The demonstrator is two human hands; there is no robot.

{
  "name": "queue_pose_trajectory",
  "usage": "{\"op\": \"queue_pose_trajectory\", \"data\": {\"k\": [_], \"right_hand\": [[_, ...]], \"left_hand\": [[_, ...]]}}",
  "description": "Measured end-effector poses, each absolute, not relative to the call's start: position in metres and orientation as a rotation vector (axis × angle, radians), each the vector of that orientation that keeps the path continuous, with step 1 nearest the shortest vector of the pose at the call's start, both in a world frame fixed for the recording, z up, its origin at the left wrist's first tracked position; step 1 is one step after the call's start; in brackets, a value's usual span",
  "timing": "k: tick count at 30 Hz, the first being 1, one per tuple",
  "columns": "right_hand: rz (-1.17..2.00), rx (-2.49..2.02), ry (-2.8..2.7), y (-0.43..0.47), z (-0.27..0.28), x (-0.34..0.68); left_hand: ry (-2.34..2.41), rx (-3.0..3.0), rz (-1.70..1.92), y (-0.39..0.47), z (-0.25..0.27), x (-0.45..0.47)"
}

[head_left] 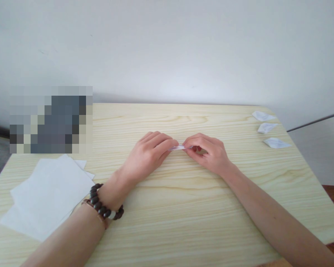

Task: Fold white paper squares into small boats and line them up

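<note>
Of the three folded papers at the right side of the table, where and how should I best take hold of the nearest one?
Probably pinch the nearest folded paper across its broad middle, coming from the near side. It tapers to a thin point at its right end, which may bend easily, and the middle folded paper lies just beyond it.
</note>
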State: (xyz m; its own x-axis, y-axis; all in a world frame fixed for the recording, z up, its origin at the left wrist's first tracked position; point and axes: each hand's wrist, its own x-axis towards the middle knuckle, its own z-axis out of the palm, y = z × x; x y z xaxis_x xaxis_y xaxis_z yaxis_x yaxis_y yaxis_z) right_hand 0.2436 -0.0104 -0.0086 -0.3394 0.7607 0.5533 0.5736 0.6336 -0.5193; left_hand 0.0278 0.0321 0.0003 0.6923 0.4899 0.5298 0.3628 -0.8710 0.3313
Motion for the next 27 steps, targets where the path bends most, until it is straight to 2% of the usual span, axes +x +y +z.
{"op": "queue_pose_trajectory", "data": {"k": [5,10,21,27], "right_hand": [[0.188,-1.159,-1.870,-0.011,-0.012,0.242],[0.221,-1.176,-1.777,-0.010,-0.013,0.242],[0.205,-1.108,-1.936,-0.011,-0.009,0.244],[0.227,-1.092,-1.998,-0.012,-0.008,0.244]], "left_hand": [[0.789,2.390,0.999,0.028,0.004,0.029],[0.840,2.105,0.971,0.027,0.006,0.029],[0.779,1.984,0.655,0.026,0.011,0.028],[0.852,1.926,0.633,0.026,0.013,0.030]]}}
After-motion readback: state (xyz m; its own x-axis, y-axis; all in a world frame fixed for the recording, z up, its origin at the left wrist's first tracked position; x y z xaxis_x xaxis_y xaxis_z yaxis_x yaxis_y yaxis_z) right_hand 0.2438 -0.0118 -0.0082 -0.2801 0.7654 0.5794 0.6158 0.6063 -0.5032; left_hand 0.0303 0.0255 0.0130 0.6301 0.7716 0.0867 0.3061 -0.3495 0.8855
